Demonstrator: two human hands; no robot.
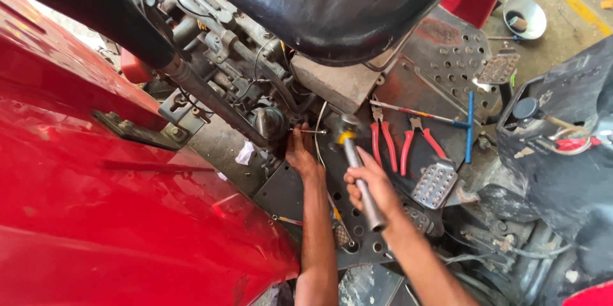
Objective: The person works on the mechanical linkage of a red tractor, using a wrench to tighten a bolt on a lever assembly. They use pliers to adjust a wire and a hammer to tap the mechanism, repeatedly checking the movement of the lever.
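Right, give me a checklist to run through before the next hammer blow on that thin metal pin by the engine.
1. Grip on the hammer: ok. The right hand is wrapped around the steel-handled hammer, mid-shaft.
2. Pin held steady: ok. The left hand holds the thin metal pin level against the greasy engine block.
3. Fingers out of the strike line: not ok. The left fingers sit close behind the pin's struck end.
4. Hammer head lined up with the pin: cannot tell; head blurred.
5. Swing room: not ok. The black curved tank hangs close above.
6. Spare tools at hand: ok. Two red-handled pliers lie on the perforated footplate.
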